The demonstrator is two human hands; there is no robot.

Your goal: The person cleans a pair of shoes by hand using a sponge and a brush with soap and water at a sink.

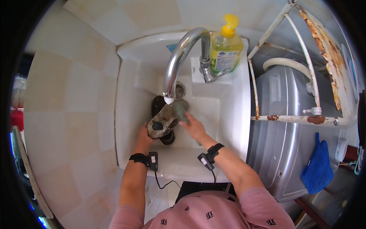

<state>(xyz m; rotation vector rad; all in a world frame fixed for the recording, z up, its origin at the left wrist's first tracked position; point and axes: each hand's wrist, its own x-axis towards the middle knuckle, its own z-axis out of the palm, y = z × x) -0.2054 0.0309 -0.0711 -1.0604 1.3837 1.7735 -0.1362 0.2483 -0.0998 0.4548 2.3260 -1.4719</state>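
Observation:
My left hand (145, 135) grips the near end of a worn shoe (163, 116), which is tilted with its pale, dirty sole facing up. A dark square patch marks that sole near my fingers. In my right hand (195, 127) is a greenish scrubbing brush (180, 111), blurred and held against the sole's right side. Dark footwear (168, 138) shows beneath the shoe and beyond its left edge; whether it is one piece I cannot tell. All of this is inside a white ceramic sink (231, 120).
A chrome faucet (183, 54) arches over the shoe, its white tip close above it. Beyond lies the drain (179, 90). A yellow pump bottle (227, 51) stands on the back right ledge. To the right are a rusty white metal rack (286, 118), a grey washing machine (274, 154) and a blue cloth (318, 169).

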